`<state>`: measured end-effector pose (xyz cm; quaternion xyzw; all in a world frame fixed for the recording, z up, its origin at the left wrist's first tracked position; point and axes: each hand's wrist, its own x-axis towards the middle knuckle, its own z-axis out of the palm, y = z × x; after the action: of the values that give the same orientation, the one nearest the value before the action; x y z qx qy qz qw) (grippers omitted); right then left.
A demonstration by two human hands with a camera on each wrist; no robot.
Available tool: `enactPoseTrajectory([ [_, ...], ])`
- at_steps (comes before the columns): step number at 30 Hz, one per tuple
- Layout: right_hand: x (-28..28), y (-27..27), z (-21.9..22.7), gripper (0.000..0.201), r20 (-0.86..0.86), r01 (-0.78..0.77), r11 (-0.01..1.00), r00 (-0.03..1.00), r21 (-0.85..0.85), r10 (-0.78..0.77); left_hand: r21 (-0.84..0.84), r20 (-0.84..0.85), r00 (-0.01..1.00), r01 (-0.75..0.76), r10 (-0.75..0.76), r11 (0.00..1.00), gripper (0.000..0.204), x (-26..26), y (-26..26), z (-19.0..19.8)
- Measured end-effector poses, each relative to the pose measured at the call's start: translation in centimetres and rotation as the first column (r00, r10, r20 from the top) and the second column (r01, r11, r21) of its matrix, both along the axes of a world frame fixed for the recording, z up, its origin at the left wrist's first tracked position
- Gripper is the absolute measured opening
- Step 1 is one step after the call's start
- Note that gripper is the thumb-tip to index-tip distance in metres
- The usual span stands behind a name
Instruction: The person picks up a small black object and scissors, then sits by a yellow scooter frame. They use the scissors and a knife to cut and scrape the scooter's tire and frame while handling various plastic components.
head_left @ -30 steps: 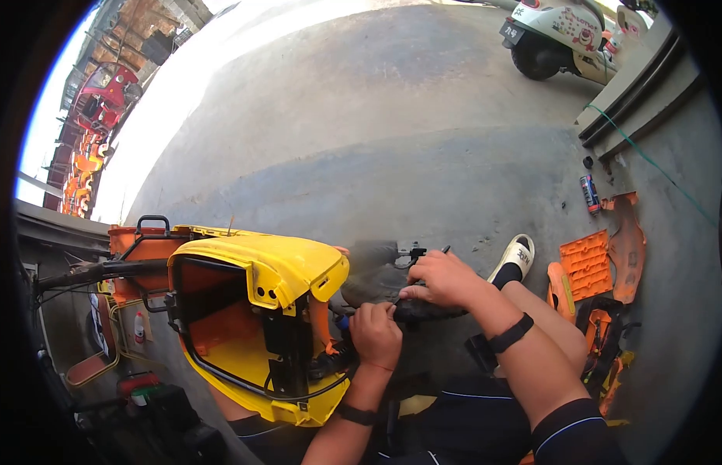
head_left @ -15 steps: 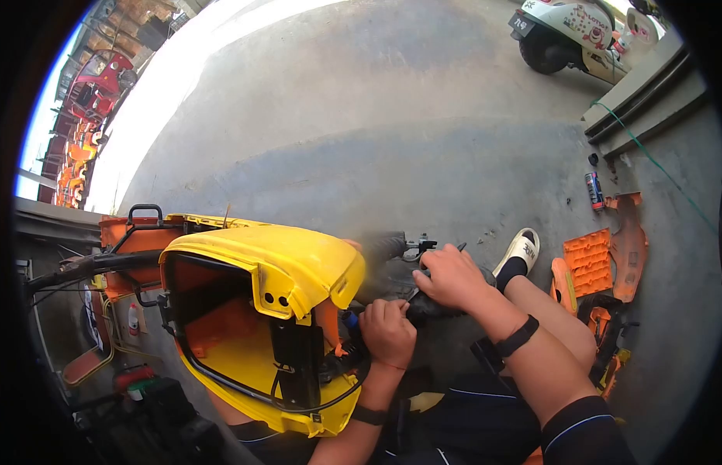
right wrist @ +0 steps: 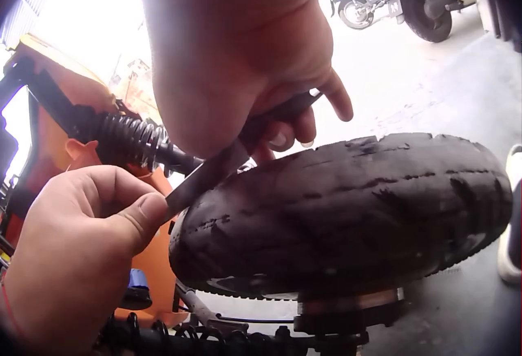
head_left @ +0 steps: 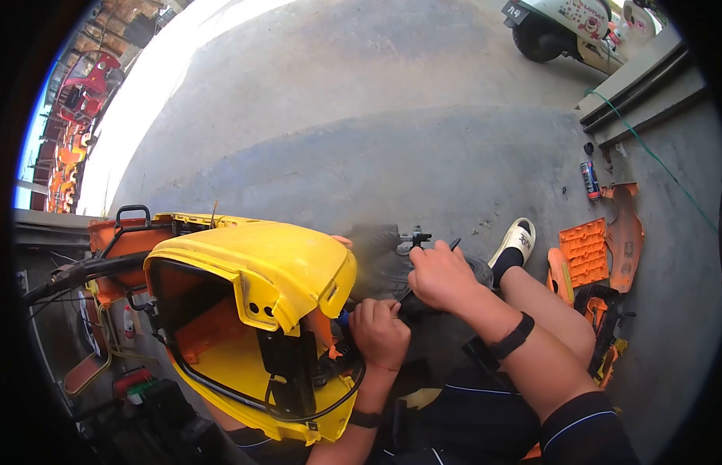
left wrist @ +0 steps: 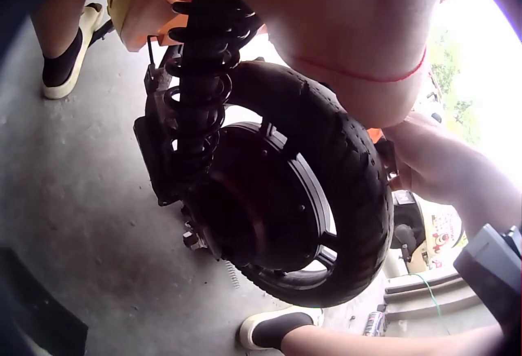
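My left hand [head_left: 380, 333] [right wrist: 77, 246] pinches one end of a flat grey strip [right wrist: 204, 181] between thumb and curled fingers. The fingers of my right hand [head_left: 446, 279] [right wrist: 245, 70] are curled round the dark far part of the same tool, whose tip pokes out past them. The strip slants along the side of a black tyre [right wrist: 351, 217] [left wrist: 355, 185], close against the rubber. Inside the tyre is a dark wheel hub [left wrist: 245, 197], with a black coil spring [left wrist: 196, 103] beside it. A yellow body panel [head_left: 276, 260] stands left of both hands in the head view.
Orange plastic parts [head_left: 584, 252] and a spray can [head_left: 590, 180] lie on the floor at the right. A white scooter [head_left: 582, 27] stands at the upper right. Beyond the yellow panel is a black bar [head_left: 97, 270]; a foot in a pale shoe [head_left: 514, 242] rests right of the wheel.
The head view has shifted, so the yellow panel appears further left. My right hand has moved slightly at the tyre, its fingers more bunched; my left hand keeps its grip near the same spot.
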<state>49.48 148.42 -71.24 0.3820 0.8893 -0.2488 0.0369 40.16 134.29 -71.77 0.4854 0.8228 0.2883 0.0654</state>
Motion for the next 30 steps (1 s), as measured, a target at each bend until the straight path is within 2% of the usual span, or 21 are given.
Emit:
enactPoseTrajectory([
  [9,0.2,0.9,-0.6,0.023,0.025,0.056,0.997,0.998,-0.045,-0.055,0.019,-0.039,0.998,0.058,-0.057,0.998,0.009,0.3,1.1,-0.2],
  [15,-0.2,-0.3,-0.6,0.021,0.112,0.123,0.989,0.987,-0.079,-0.114,0.014,-0.012,0.998,0.061,-0.061,0.998,0.011,0.3,1.0,0.1],
  [17,-0.4,-0.9,-1.2,0.019,0.069,0.142,0.989,0.987,0.039,-0.144,-0.001,-0.012,0.999,0.042,-0.042,0.999,0.008,0.0,0.8,0.4],
  [20,-0.4,-1.2,-0.7,0.017,0.059,0.122,0.990,0.990,0.063,-0.126,-0.005,-0.001,1.000,0.016,-0.016,1.000,0.009,0.1,0.5,0.0],
  [26,-0.2,-0.5,-1.1,0.015,-0.017,0.110,0.993,0.994,0.050,-0.109,0.009,0.024,1.000,0.008,-0.008,1.000,0.007,0.5,0.6,0.6],
  [30,0.1,0.4,1.2,0.016,-0.084,0.148,0.989,0.986,0.013,-0.146,0.062,0.052,0.998,-0.027,0.024,0.998,0.007,0.8,0.9,0.4],
])
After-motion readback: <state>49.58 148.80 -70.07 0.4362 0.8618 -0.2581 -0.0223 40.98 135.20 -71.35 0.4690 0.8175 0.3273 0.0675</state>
